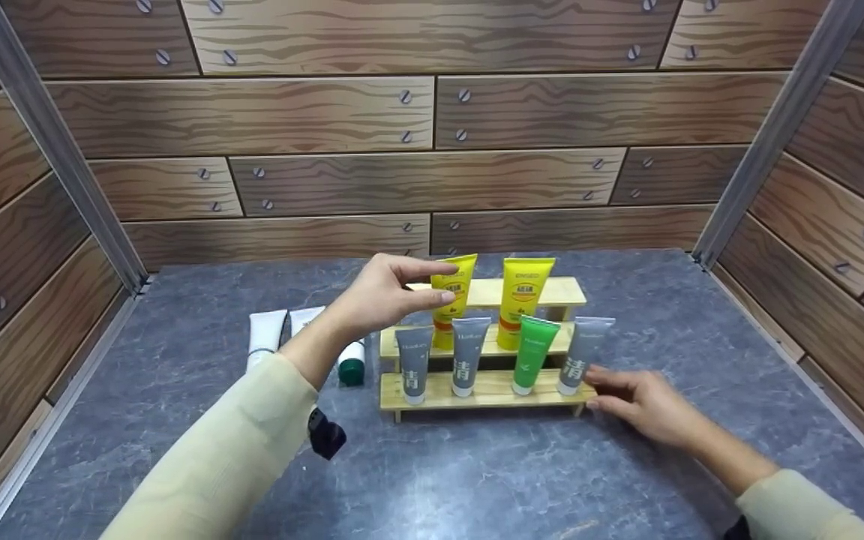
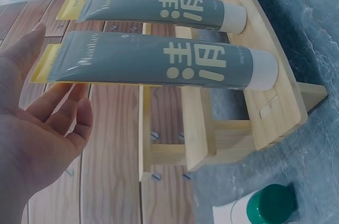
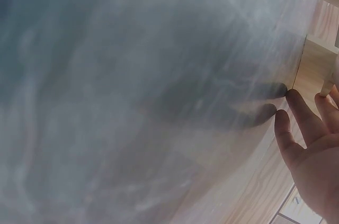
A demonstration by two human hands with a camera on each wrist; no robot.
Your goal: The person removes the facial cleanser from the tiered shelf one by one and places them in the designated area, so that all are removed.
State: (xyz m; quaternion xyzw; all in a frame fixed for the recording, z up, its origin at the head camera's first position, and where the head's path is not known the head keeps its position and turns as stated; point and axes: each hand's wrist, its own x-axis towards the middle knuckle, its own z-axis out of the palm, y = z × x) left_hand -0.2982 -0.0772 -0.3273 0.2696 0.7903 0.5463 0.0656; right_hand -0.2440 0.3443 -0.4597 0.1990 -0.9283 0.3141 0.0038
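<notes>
A two-tier wooden stand (image 1: 496, 379) bears several upright squeeze tubes. My left hand (image 1: 383, 292) reaches across to the left yellow tube (image 1: 456, 289) on the upper tier, thumb and index finger extended over its top. In the left wrist view, a grey tube (image 2: 159, 60) partly hides that yellow tube; firm contact cannot be told. My right hand (image 1: 646, 405) holds the right end of the stand between thumb and fingers, beside a grey tube (image 1: 584, 356). In the right wrist view two fingertips (image 3: 283, 121) meet the tabletop. A green tube (image 1: 534, 354) stands on the front tier.
Another yellow tube (image 1: 523, 300) stands at the upper right. Left of the stand lie a white tube (image 1: 265, 334) and a white tube with a green cap (image 1: 352, 367). Wood-patterned walls (image 1: 432, 112) enclose the grey marbled tabletop (image 1: 432, 472).
</notes>
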